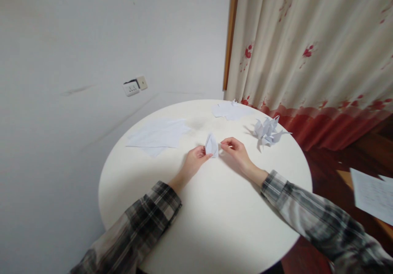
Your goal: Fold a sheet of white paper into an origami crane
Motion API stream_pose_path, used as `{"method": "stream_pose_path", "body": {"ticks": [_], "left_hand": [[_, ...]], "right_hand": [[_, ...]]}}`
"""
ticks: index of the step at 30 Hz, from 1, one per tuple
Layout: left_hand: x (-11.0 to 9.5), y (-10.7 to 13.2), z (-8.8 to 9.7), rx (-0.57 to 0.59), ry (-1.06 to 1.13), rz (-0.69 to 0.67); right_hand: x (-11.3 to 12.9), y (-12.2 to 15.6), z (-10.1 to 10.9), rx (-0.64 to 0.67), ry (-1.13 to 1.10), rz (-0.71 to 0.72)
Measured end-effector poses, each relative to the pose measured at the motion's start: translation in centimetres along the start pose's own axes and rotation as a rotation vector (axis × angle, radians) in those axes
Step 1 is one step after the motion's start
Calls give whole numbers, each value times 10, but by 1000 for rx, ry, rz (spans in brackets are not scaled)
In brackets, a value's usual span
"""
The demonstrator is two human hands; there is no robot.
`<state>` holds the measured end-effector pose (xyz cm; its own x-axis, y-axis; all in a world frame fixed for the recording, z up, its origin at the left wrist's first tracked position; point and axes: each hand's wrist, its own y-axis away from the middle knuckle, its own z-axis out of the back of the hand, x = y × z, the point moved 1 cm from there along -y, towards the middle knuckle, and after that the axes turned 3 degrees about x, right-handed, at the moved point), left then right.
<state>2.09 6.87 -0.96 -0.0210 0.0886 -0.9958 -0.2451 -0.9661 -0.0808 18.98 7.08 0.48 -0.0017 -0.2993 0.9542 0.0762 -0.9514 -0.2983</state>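
My left hand point(197, 159) pinches a small folded piece of white paper point(211, 146) between thumb and fingers, near the middle of the round white table point(215, 216). The folded paper stands with a pointed tip upward and layered creases along its left side. Just right of its edge is my right hand point(236, 151), with the fingers curled and the thumb and forefinger close together. A narrow gap seems to part these fingertips from the paper, and I see nothing between them.
Several folded white paper cranes point(267, 131) sit in a cluster at the table's right. Flat white sheets point(156, 134) lie at the left, and more paper pieces point(230, 110) at the back. A wall with a socket point(131, 88) borders the left; a floral curtain point(307, 61) hangs behind.
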Motion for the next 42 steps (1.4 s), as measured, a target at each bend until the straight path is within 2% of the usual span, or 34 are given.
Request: {"method": "stream_pose_path", "body": {"ticks": [6, 11, 16, 20, 26, 33, 42], "left_hand": [[1, 2, 0, -13, -176, -30], [-8, 3, -3, -8, -93, -70], [-12, 3, -3, -119, -67, -149], [-10, 2, 0, -178, 47, -207], [-10, 2, -2, -135, 109, -229], [-9, 3, -2, -89, 34, -198], [-12, 4, -3, -43, -26, -232]], "right_hand": [[-2, 1, -2, 54, 16, -18], [-2, 1, -3, 61, 21, -19], [-2, 1, -4, 69, 26, -17], [-2, 1, -3, 84, 59, -14], [-5, 0, -2, 73, 47, -5], [-10, 1, -4, 119, 6, -8], [-2, 2, -4, 144, -1, 27]]}}
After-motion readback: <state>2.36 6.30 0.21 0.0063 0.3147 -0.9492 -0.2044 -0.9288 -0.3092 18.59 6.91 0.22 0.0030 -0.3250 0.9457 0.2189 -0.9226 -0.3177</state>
